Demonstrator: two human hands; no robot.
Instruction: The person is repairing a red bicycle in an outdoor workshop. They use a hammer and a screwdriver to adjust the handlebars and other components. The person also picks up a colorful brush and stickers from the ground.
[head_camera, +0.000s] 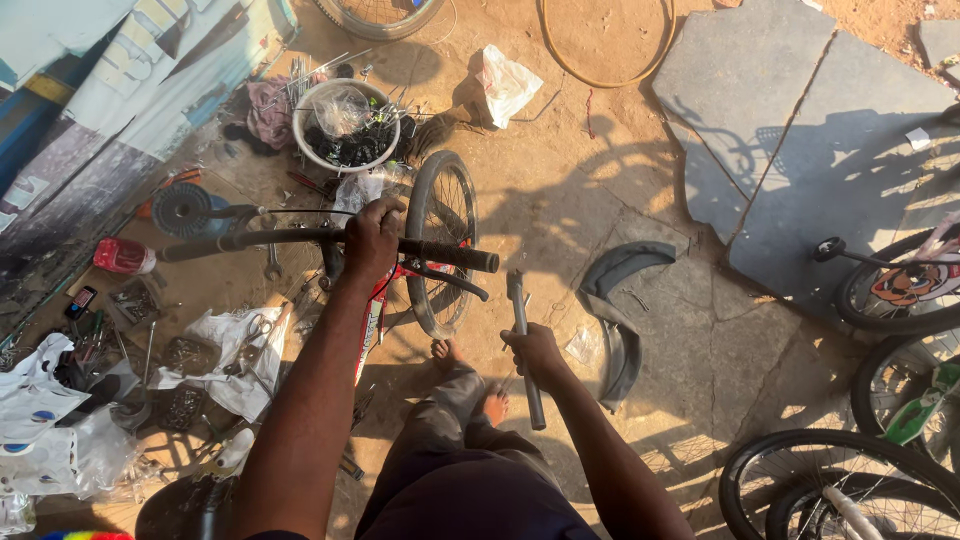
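My left hand (372, 240) grips the black handlebar (300, 240) of a bicycle, close to the stem. Below the bar stand the bicycle's front wheel (440, 240) and its red frame (372, 325). My right hand (535, 352) holds a grey metal tube (524, 345) upright, just right of the handlebar's grip end. My bare feet (470, 380) rest on the sandy ground beneath.
A white basin (345, 125) of black parts sits beyond the wheel. Tools, spanners and white cloths (230, 360) lie at the left. Two black mudguard pieces (620, 300) lie to the right. Other bicycle wheels (880, 400) crowd the right edge. Stone slabs (800, 130) cover the far right.
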